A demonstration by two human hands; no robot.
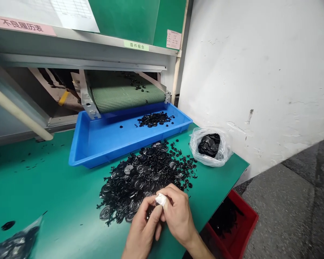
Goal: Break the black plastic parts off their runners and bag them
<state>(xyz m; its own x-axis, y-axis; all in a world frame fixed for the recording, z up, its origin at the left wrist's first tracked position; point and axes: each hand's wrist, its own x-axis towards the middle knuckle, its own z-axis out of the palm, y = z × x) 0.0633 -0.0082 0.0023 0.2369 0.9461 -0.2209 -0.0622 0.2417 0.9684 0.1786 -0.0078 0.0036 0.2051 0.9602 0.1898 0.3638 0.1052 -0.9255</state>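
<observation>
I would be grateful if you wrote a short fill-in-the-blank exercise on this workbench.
The blue tray sits under the end of a ____.
The clear bag on the table holds ____ parts.
The wad between the left hand and right hand is ____.
Below the table edge stands a ____ bin.

Missing words: conveyor belt; black; white; red.

**Layout: parts heap before tray**

Conveyor belt [128, 97] ends over tray [102, 151] at table [43, 187] back edge. Heap of molded parts [143, 176] lies before tray. Plastic bag [224, 151] sits right, near back corner. Crate [247, 212] sits below right edge.
</observation>
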